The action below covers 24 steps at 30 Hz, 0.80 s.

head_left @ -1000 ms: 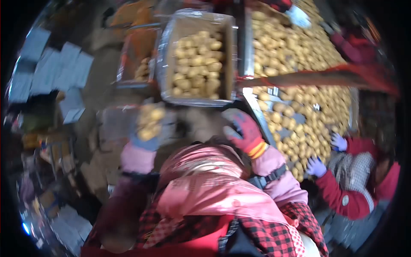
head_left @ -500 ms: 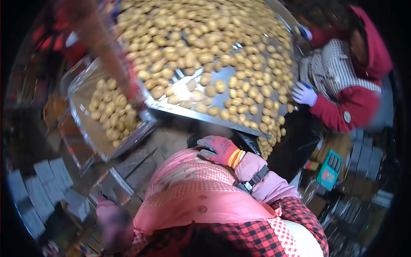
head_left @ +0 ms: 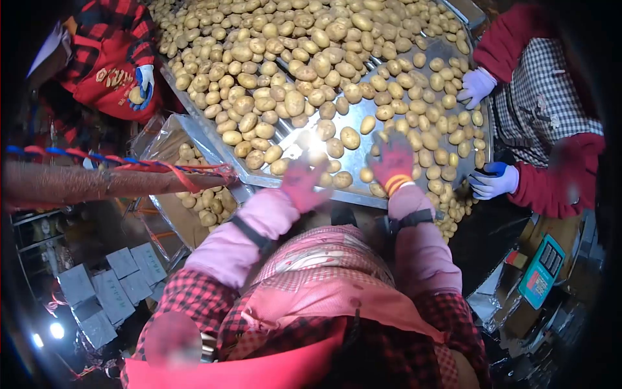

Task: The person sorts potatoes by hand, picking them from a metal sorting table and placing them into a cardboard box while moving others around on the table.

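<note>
Many potatoes (head_left: 278, 78) are heaped on a metal sorting table (head_left: 353, 120) in front of me. My left hand (head_left: 303, 185), in a pinkish-red work glove, is at the near edge of the table with fingers apart and nothing in them. Farther right, my right hand (head_left: 393, 161) in a matching glove reaches over the near potatoes, fingers spread and pointing away from me. Loose potatoes lie on both sides of it. Bare metal shines between the two hands.
A plastic-lined box (head_left: 173, 211) of potatoes stands below the table's left corner, behind a pole (head_left: 97, 185) wound with cords. At left, a person's gloved hand (head_left: 144, 84) holds a potato. Another person's gloved hands (head_left: 478, 85) are at the right edge, near a teal device (head_left: 541, 271).
My right hand has moved from my apron up over the potatoes. My left hand has risen from low at the left to the table edge. The view has shifted.
</note>
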Each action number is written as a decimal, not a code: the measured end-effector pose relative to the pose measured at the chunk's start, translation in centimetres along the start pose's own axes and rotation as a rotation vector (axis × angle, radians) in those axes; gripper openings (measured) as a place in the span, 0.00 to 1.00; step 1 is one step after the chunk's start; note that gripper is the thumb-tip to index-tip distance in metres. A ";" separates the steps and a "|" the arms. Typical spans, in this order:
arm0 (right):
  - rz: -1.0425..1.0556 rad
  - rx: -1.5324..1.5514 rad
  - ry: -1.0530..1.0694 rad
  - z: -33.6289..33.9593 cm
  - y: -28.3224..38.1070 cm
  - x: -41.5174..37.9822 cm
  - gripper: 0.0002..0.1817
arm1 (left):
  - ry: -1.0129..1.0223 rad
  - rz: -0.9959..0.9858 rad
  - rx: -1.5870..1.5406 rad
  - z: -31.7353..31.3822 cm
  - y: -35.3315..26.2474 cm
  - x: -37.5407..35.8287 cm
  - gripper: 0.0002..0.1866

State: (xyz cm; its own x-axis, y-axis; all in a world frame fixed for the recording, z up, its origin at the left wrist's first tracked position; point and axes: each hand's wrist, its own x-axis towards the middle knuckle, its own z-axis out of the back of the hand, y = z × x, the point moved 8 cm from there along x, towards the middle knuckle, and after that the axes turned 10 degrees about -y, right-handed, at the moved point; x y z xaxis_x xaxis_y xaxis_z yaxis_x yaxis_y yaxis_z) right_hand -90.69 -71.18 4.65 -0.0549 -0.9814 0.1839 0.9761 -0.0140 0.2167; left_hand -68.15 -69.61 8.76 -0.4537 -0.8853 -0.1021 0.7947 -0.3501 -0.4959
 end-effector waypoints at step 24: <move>-0.249 1.756 0.272 7.2 9.4 2.8 0.24 | -0.127 0.230 -1.284 6.0 -2.8 4.0 0.22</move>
State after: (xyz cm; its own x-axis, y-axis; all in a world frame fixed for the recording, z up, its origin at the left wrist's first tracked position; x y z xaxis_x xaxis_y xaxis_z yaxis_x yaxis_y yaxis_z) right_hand -83.15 -72.63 14.11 0.0588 -0.9914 -0.1168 -0.4019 -0.1306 0.9063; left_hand -69.76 -74.00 14.93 -0.2632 -0.9323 -0.2480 -0.1320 0.2895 -0.9480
